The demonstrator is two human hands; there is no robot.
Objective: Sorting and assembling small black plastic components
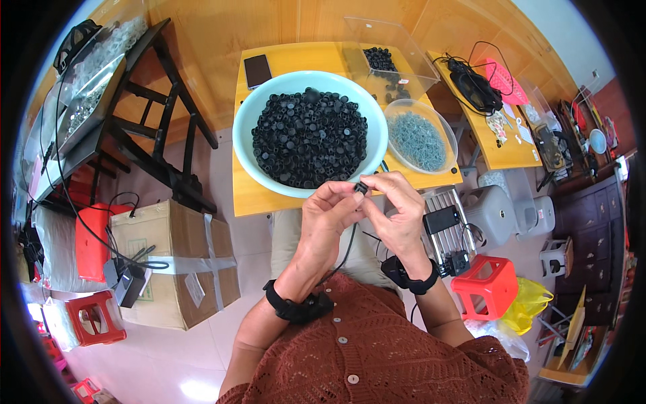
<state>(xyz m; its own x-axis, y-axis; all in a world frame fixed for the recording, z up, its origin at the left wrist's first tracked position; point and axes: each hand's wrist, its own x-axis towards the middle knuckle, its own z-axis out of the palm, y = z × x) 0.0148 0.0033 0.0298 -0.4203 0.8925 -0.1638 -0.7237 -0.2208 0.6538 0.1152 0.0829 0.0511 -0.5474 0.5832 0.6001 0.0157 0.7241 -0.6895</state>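
Note:
Both hands meet just in front of a light blue basin point(243, 138) on the yellow table. My left hand point(328, 217) pinches a small black plastic part point(361, 188) between thumb and fingers. From the other side, the fingertips of my right hand point(397, 210) close on the same part. Its exact kind is too small to make out. Many small black round caps point(309, 138) fill the basin. To its right stands a clear round tub point(451, 128) with thin grey-blue metal pieces point(417, 141), perhaps screws or pins.
A dark phone point(257, 71) lies behind the basin. At the back right, a clear bin point(404, 47) holds more black parts point(381, 60). A taped cardboard box point(178, 262) stands on the floor at left, a red stool point(486, 286) at right. Black cables run beside my wrists.

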